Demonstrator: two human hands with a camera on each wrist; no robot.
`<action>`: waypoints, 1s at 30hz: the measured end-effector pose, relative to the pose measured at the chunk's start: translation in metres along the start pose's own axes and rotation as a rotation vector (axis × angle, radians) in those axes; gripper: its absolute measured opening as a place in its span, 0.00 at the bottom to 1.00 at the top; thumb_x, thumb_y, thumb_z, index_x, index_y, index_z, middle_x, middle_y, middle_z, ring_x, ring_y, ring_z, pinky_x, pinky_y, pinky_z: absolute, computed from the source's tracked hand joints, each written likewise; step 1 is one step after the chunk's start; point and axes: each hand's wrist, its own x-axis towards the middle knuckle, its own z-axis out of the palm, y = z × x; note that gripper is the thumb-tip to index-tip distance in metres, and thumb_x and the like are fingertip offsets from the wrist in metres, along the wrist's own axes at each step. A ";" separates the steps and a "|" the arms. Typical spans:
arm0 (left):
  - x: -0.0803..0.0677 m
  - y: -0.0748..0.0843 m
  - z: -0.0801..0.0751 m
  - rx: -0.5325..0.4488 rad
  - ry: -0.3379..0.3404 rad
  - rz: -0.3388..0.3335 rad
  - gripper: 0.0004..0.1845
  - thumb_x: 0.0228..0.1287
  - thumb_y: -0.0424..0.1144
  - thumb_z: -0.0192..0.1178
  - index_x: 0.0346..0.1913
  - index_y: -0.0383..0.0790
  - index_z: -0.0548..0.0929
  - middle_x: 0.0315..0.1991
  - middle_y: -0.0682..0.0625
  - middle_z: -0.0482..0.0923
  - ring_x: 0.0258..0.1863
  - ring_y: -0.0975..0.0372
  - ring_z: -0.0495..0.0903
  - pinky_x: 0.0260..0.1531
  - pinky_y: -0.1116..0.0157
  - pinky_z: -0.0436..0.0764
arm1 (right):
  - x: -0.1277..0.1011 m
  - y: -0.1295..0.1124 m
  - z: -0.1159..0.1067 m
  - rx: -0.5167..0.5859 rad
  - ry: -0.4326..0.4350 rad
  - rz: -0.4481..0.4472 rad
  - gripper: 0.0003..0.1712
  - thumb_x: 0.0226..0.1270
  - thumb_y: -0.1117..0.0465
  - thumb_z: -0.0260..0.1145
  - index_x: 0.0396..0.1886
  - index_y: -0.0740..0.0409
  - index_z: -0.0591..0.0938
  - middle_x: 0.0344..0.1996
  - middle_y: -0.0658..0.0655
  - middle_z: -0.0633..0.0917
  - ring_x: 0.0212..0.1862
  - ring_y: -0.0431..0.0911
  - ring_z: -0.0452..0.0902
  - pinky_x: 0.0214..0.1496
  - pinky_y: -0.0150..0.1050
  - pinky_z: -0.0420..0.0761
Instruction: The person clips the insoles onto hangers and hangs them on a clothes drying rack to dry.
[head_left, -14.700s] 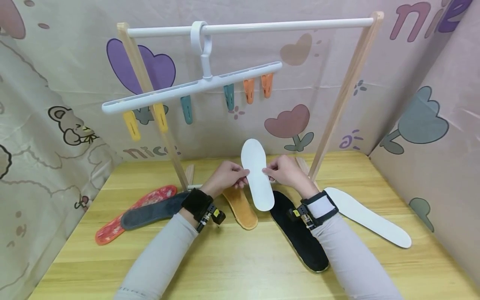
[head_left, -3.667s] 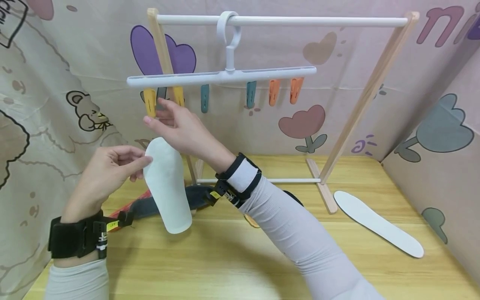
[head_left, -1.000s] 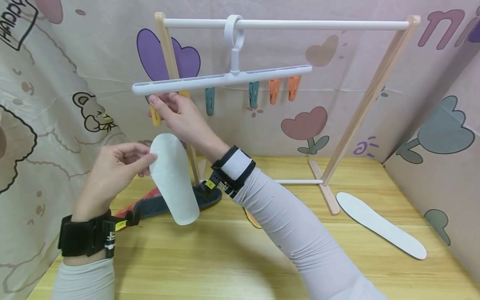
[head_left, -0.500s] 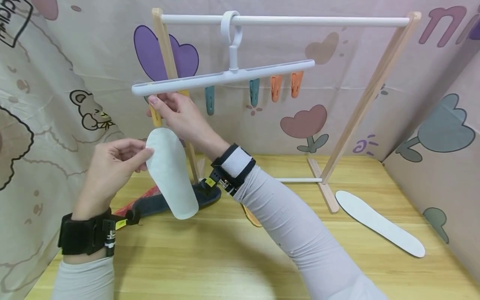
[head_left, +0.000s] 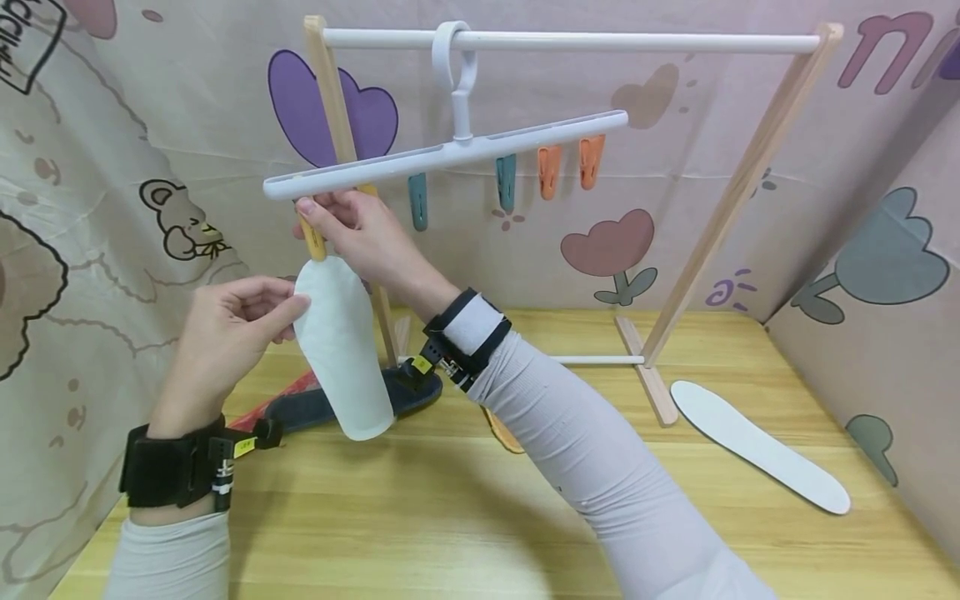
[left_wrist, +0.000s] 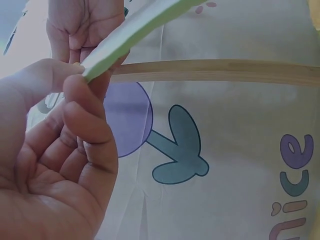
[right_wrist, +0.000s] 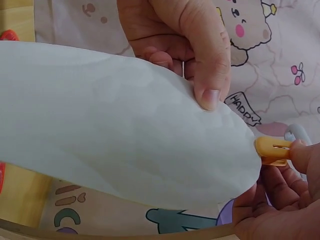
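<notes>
My left hand (head_left: 217,354) pinches the side of a white insole (head_left: 341,350) near its rounded upper end, thumb on the face toward me. The insole hangs slanted above the table. My right hand (head_left: 382,254) pinches the yellow clothespin (head_left: 314,242) at the left end of the white hanger (head_left: 390,166). In the right wrist view, the tip of this clothespin (right_wrist: 272,148) meets the insole's rounded end and slightly overlaps its edge. A second yellow clothespin (head_left: 368,190) is mostly hidden behind my right hand. The left wrist view shows the insole (left_wrist: 130,42) edge-on between thumb and finger.
The hanger hooks over the rod (head_left: 637,43) of a wooden rack. Teal clothespins (head_left: 506,183) and orange clothespins (head_left: 549,172) hang from it. On the table lie a white insole (head_left: 757,446), a dark insole (head_left: 303,411), a red one (head_left: 251,414) and a partly covered orange one (head_left: 501,432).
Earlier both hands held the insole; my right hand then went to the yellow clothespin. Over the last second, the insole rose slightly to its tip, and the hanger's left end dipped.
</notes>
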 end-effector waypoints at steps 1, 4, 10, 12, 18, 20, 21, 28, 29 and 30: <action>0.000 0.000 0.000 -0.001 0.005 0.002 0.10 0.73 0.40 0.71 0.48 0.36 0.90 0.26 0.60 0.86 0.24 0.62 0.82 0.27 0.69 0.81 | 0.000 0.000 0.000 0.000 -0.002 -0.001 0.20 0.88 0.49 0.56 0.67 0.54 0.80 0.54 0.54 0.90 0.58 0.39 0.85 0.58 0.30 0.81; 0.000 0.001 0.000 0.000 0.023 0.008 0.10 0.73 0.41 0.71 0.47 0.36 0.90 0.25 0.61 0.85 0.23 0.63 0.81 0.25 0.69 0.79 | 0.001 0.000 0.000 0.007 -0.002 -0.005 0.21 0.88 0.49 0.56 0.68 0.54 0.79 0.55 0.54 0.90 0.59 0.39 0.86 0.57 0.31 0.82; 0.001 0.001 0.001 0.005 0.033 0.014 0.11 0.73 0.41 0.71 0.47 0.35 0.90 0.26 0.62 0.85 0.24 0.63 0.82 0.25 0.70 0.80 | 0.000 0.000 0.000 0.029 -0.006 0.003 0.21 0.88 0.49 0.56 0.69 0.54 0.79 0.56 0.55 0.90 0.60 0.39 0.86 0.58 0.31 0.82; 0.001 0.000 0.001 0.006 0.037 0.018 0.11 0.73 0.41 0.71 0.47 0.36 0.90 0.26 0.62 0.85 0.23 0.63 0.82 0.24 0.69 0.78 | 0.000 0.000 0.000 0.033 -0.007 0.005 0.21 0.88 0.49 0.57 0.68 0.54 0.79 0.57 0.55 0.90 0.60 0.39 0.86 0.59 0.32 0.82; 0.005 -0.005 0.004 -0.009 0.046 0.060 0.07 0.73 0.37 0.71 0.45 0.36 0.90 0.25 0.64 0.85 0.22 0.66 0.80 0.22 0.71 0.75 | 0.000 0.001 0.000 0.041 -0.005 0.012 0.21 0.87 0.49 0.57 0.68 0.54 0.80 0.57 0.55 0.90 0.59 0.39 0.86 0.59 0.32 0.81; 0.006 -0.005 0.005 -0.020 0.060 0.066 0.05 0.73 0.36 0.71 0.45 0.37 0.90 0.26 0.64 0.85 0.22 0.67 0.81 0.22 0.73 0.76 | 0.000 0.001 0.000 0.040 -0.005 0.011 0.21 0.88 0.49 0.57 0.68 0.55 0.79 0.57 0.55 0.90 0.59 0.39 0.86 0.58 0.31 0.81; 0.006 -0.005 0.005 -0.025 0.067 0.067 0.05 0.73 0.36 0.71 0.45 0.38 0.90 0.26 0.65 0.85 0.22 0.67 0.81 0.22 0.73 0.76 | 0.000 0.001 0.000 0.038 -0.004 0.010 0.21 0.88 0.49 0.57 0.68 0.55 0.80 0.57 0.55 0.90 0.59 0.39 0.87 0.58 0.30 0.81; 0.004 -0.003 0.006 -0.030 0.106 0.051 0.07 0.73 0.38 0.71 0.46 0.38 0.90 0.27 0.65 0.86 0.23 0.68 0.81 0.22 0.73 0.76 | 0.001 0.002 0.002 0.032 -0.003 0.011 0.21 0.88 0.50 0.56 0.67 0.56 0.80 0.56 0.56 0.90 0.57 0.39 0.87 0.54 0.29 0.83; 0.004 -0.003 0.006 -0.029 0.109 0.050 0.07 0.73 0.38 0.71 0.46 0.38 0.90 0.27 0.65 0.86 0.23 0.68 0.81 0.22 0.73 0.76 | 0.001 0.003 0.002 0.033 -0.003 0.010 0.21 0.88 0.50 0.56 0.67 0.56 0.80 0.55 0.56 0.90 0.57 0.39 0.87 0.54 0.29 0.83; 0.004 -0.004 0.006 -0.029 0.109 0.053 0.07 0.73 0.38 0.71 0.46 0.38 0.90 0.27 0.65 0.85 0.23 0.68 0.81 0.22 0.73 0.76 | 0.001 0.002 0.002 0.033 -0.004 0.010 0.20 0.88 0.50 0.56 0.67 0.56 0.80 0.55 0.56 0.90 0.57 0.39 0.87 0.54 0.29 0.83</action>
